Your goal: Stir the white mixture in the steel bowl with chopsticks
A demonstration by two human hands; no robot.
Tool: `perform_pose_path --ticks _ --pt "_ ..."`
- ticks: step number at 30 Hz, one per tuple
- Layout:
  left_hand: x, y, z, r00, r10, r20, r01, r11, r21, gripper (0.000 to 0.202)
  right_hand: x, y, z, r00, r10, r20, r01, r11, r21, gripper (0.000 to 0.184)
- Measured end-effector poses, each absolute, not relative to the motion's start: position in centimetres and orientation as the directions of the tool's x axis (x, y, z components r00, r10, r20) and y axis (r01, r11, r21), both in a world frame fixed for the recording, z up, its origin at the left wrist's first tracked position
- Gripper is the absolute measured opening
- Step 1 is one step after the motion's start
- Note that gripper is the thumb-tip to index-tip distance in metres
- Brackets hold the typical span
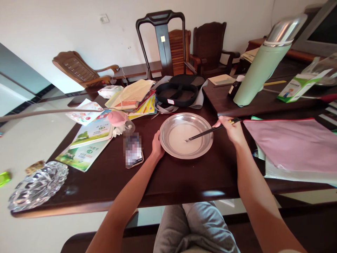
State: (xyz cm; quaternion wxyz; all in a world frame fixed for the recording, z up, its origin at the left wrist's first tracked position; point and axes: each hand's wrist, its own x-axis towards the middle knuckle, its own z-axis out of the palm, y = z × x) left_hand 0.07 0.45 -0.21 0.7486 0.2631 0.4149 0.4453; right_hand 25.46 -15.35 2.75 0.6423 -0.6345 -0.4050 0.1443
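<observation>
A round, shallow metal bowl (186, 155) rests on the dark wooden table, holding a whitish liquid or batter (177, 135). At its left rim, my left hand (157, 146) is closed on the edge, its fingers partly hidden by the bowl. My right hand (229, 128), to the right of the bowl, is wrapped round a pair of dark chopsticks (204, 133). Their tips dip into the whitish contents near the middle. A phone (134, 156) with a blurred screen lies left of my left hand.
A glass dish (39, 184) sits at the table's left corner, near workbooks (88, 149) and a pink item (117, 118). Behind the bowl is a black case (177, 96). A green thermos (262, 72) and a pink pouch (292, 144) are on the right.
</observation>
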Motion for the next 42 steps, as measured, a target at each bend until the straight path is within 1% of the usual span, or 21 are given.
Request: perform_pose_path --ticks 2,4,5,7,9,10,12,15,17,20,22,23,25,28,30,33,35,36,39,41,42 --pt "0.1 0.4 -0.1 0.262 0.881 -0.393 -0.447 0.472 0.760 0.034 25.0 -15.1 2.9 0.549 0.771 0.322 0.346 0.142 -0.928 0.056" --pt "0.1 0.4 -0.1 0.271 0.879 -0.393 -0.450 0.477 0.755 0.034 24.7 -14.9 2.9 0.505 0.799 0.327 0.373 0.140 -0.917 0.055" --pt "0.2 0.4 0.0 0.278 0.877 -0.393 -0.451 0.480 0.752 0.034 24.8 -14.9 2.9 0.517 0.786 0.339 0.385 0.140 -0.912 0.056" --pt "0.2 0.3 0.0 0.287 0.875 -0.390 -0.451 0.482 0.751 0.034 25.2 -14.9 2.8 0.603 0.711 0.362 0.383 0.139 -0.913 0.057" --pt "0.2 0.4 -0.1 0.284 0.878 -0.385 -0.449 0.477 0.756 0.034 25.7 -15.2 2.6 0.686 0.632 0.360 0.348 0.150 -0.926 0.058" --pt "0.2 0.4 -0.1 0.280 0.881 -0.381 -0.448 0.471 0.760 0.034 25.9 -15.3 2.6 0.704 0.616 0.352 0.329 0.157 -0.931 0.059" --pt "0.2 0.5 -0.3 0.272 0.888 -0.371 -0.447 0.458 0.768 0.034 25.8 -15.3 2.6 0.679 0.652 0.337 0.311 0.160 -0.937 0.059" --pt "0.2 0.6 -0.6 0.271 0.892 -0.360 -0.445 0.448 0.775 0.034 24.9 -15.0 2.9 0.546 0.775 0.317 0.339 0.141 -0.930 0.057" --pt "0.2 0.6 -0.6 0.272 0.892 -0.361 -0.441 0.449 0.777 0.033 24.6 -14.8 2.9 0.504 0.801 0.325 0.372 0.138 -0.918 0.056" --pt "0.2 0.6 -0.5 0.264 0.893 -0.364 -0.443 0.447 0.777 0.034 25.1 -14.9 2.7 0.593 0.717 0.366 0.391 0.141 -0.909 0.055" --pt "0.2 0.5 -0.4 0.256 0.896 -0.363 -0.448 0.443 0.777 0.036 25.7 -15.2 2.6 0.666 0.648 0.370 0.362 0.153 -0.920 0.056" --pt "0.2 0.5 -0.4 0.253 0.897 -0.362 -0.450 0.440 0.777 0.036 25.8 -15.3 2.6 0.683 0.635 0.361 0.341 0.160 -0.926 0.057" --pt "0.2 0.5 -0.4 0.248 0.899 -0.361 -0.449 0.436 0.780 0.035 25.7 -15.3 2.6 0.659 0.673 0.337 0.317 0.159 -0.935 0.057" --pt "0.1 0.6 -0.6 0.258 0.897 -0.359 -0.446 0.440 0.780 0.033 24.9 -15.1 2.9 0.532 0.789 0.308 0.335 0.138 -0.932 0.055" --pt "0.1 0.7 -0.7 0.272 0.892 -0.362 -0.443 0.450 0.775 0.033 24.6 -14.9 3.0 0.497 0.808 0.317 0.367 0.135 -0.920 0.055" --pt "0.1 0.7 -0.8 0.276 0.888 -0.369 -0.442 0.458 0.771 0.034 25.1 -15.1 3.0 0.590 0.723 0.360 0.399 0.127 -0.908 0.055" --pt "0.1 0.6 -0.7 0.270 0.891 -0.364 -0.445 0.451 0.774 0.035 25.6 -15.3 2.9 0.660 0.658 0.363 0.373 0.133 -0.918 0.057" --pt "0.1 0.6 -0.7 0.264 0.895 -0.360 -0.446 0.444 0.777 0.035 25.7 -15.4 2.8 0.673 0.649 0.355 0.354 0.139 -0.925 0.058" --pt "0.1 0.6 -0.5 0.262 0.896 -0.360 -0.444 0.443 0.779 0.034 25.2 -15.3 3.0 0.604 0.727 0.327 0.336 0.140 -0.931 0.059" --pt "0.1 0.5 -0.4 0.270 0.888 -0.371 -0.439 0.457 0.774 0.033 24.8 -15.1 3.1 0.533 0.784 0.320 0.357 0.134 -0.924 0.058" --pt "0.1 0.5 -0.4 0.273 0.885 -0.378 -0.437 0.464 0.771 0.034 24.7 -15.0 3.1 0.521 0.789 0.324 0.372 0.132 -0.919 0.058"
